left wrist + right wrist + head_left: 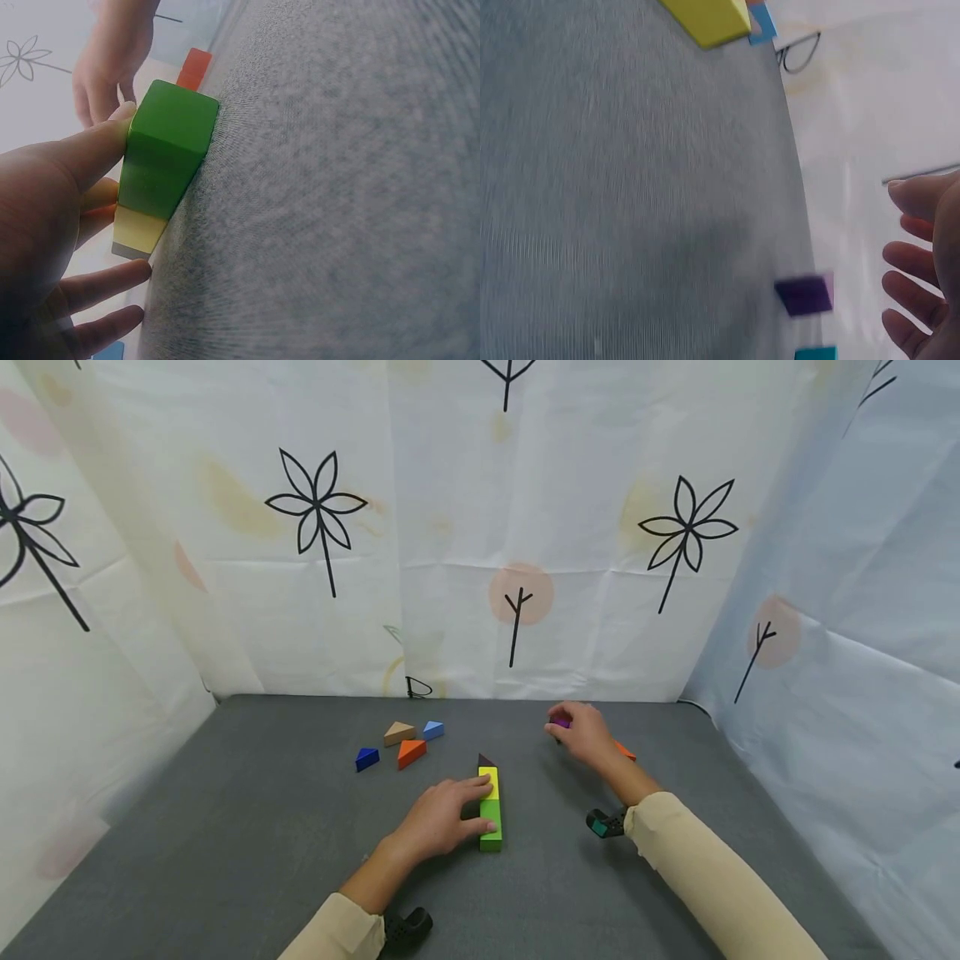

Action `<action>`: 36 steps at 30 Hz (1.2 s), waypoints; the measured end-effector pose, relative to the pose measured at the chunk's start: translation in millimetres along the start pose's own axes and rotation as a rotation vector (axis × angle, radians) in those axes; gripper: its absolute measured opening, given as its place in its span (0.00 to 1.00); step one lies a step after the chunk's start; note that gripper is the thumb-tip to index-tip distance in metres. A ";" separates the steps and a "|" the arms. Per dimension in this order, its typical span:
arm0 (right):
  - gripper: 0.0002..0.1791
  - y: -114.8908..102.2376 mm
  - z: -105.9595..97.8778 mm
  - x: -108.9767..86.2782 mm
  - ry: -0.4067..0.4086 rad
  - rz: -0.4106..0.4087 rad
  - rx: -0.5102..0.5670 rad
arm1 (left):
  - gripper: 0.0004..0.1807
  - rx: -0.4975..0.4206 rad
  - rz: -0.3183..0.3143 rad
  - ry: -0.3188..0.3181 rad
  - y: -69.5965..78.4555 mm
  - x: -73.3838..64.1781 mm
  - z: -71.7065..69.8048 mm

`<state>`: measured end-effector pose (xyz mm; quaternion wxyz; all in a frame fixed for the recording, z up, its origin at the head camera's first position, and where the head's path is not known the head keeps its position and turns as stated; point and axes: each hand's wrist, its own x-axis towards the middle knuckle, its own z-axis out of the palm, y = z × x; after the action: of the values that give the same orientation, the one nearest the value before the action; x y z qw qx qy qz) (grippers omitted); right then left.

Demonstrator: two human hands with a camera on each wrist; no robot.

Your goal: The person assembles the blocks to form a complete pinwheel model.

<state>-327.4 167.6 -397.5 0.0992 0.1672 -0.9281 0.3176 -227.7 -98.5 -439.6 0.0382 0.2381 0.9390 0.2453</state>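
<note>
A green block [491, 827] and a yellow block [489, 772] lie end to end, with a dark triangular block [486, 761] at the far end. My left hand [442, 818] rests on this row, thumb at the green block and fingertips over the yellow one. In the left wrist view the other fingers of that hand extend fairly straight beside the row. Farther back, my right hand [581, 735] hovers near a purple block [806, 294]. The right wrist view shows loosely curved fingers [911, 259] apart from that block, holding nothing.
Left of the row sit a tan triangle [399, 733], a light blue triangle [433, 730], an orange-red triangle [412, 752] and a dark blue triangle [367, 759]. An orange block [625, 750] shows behind my right wrist. A teal block [817, 353] lies near the purple one. Patterned cloth encloses the grey table [247, 827].
</note>
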 end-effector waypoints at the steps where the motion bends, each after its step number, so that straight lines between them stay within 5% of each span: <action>1: 0.16 3.6 -2.3 -0.6 0.014 -0.001 -0.004 | 0.34 0.001 -0.002 0.000 0.2 0.1 0.0; 8: 0.22 29.3 -17.7 -9.7 0.075 0.005 -0.076 | 0.34 0.006 -0.004 -0.004 0.9 0.6 0.2; 20: 0.25 64.0 -34.6 -26.3 0.050 0.092 -0.233 | 0.34 0.001 0.003 0.005 -1.0 1.1 1.1; 36: 0.27 85.2 -31.7 -45.8 0.020 0.254 -0.287 | 0.34 0.010 0.000 0.007 -1.1 1.4 1.4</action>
<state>-314.4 261.9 -433.6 0.0904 0.0298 -0.9765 0.1935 -229.2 -98.1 -441.3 0.0338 0.2373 0.9403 0.2417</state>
